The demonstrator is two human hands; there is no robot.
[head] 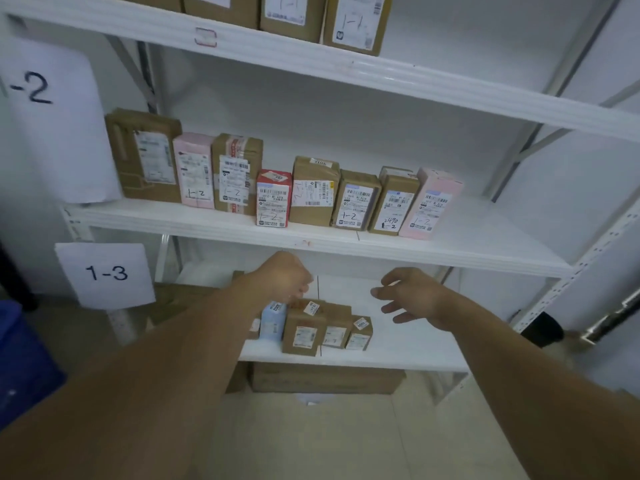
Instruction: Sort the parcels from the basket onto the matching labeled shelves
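On the lower shelf, beside the "1-3" sign, stands a short row of parcels: a light blue one, a brown parcel and two smaller brown ones. My left hand reaches in over this row, its fingers curled down onto the top of the brown parcel. To the right of the row, my right hand hovers above bare shelf with fingers spread, holding nothing.
The middle shelf carries several upright parcels marked 1-2, next to a "-2" sign. More parcels stand on the top shelf. A blue basket sits at the left. A flat carton lies under the lower shelf.
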